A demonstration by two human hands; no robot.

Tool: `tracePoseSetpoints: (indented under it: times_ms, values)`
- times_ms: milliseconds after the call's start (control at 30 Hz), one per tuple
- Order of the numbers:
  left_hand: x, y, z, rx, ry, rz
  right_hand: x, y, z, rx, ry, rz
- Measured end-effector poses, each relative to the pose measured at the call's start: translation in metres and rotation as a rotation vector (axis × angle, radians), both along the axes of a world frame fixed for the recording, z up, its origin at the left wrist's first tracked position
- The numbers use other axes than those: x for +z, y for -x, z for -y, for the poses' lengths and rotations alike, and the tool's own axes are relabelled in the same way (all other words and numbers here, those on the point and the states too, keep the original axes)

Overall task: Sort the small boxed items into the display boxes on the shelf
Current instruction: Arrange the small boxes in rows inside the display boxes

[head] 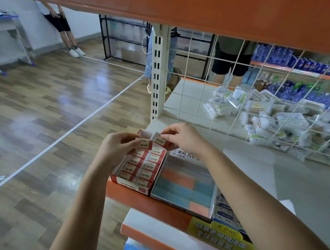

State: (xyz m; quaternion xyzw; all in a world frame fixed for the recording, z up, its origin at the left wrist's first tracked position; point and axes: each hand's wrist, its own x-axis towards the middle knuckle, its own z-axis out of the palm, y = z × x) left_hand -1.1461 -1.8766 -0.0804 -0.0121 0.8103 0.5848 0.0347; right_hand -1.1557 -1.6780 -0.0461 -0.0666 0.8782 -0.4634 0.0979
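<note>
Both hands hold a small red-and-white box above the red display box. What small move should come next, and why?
Probably lower the box in the right hand into the gap at the far end of the red display box. The rows nearer the front already look full, while the back end seems open. The left hand pinches a second small box that could follow beside it.

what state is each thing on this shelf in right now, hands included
left hand: pinching a 2B eraser box above the red display box
right hand: pinching a second eraser box at the back of the display box
red display box: open, nearly full, two rows of boxes lying flat
pastel display box: open, filled with orange and blue items
white packets: piled loosely behind the wire grid
</note>
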Motion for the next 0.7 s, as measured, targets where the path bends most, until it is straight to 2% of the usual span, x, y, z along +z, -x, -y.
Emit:
tracePoseSetpoints:
  times_ms: [233, 467, 600, 700]
  values:
    - [0.002, 0.000, -0.009, -0.017, -0.073, 0.024, -0.008, -0.004, 0.003, 0.001, 0.088, 0.031]
    - [0.000, -0.003, -0.010, -0.014, -0.072, 0.032, -0.011, -0.010, 0.014, 0.040, -0.147, -0.124]
    - [0.001, -0.004, -0.012, 0.013, -0.110, 0.025, -0.013, -0.013, 0.022, 0.048, -0.316, -0.292]
    - [-0.001, -0.003, -0.010, 0.022, -0.100, 0.016, -0.010, -0.012, 0.021, 0.045, -0.357, -0.338]
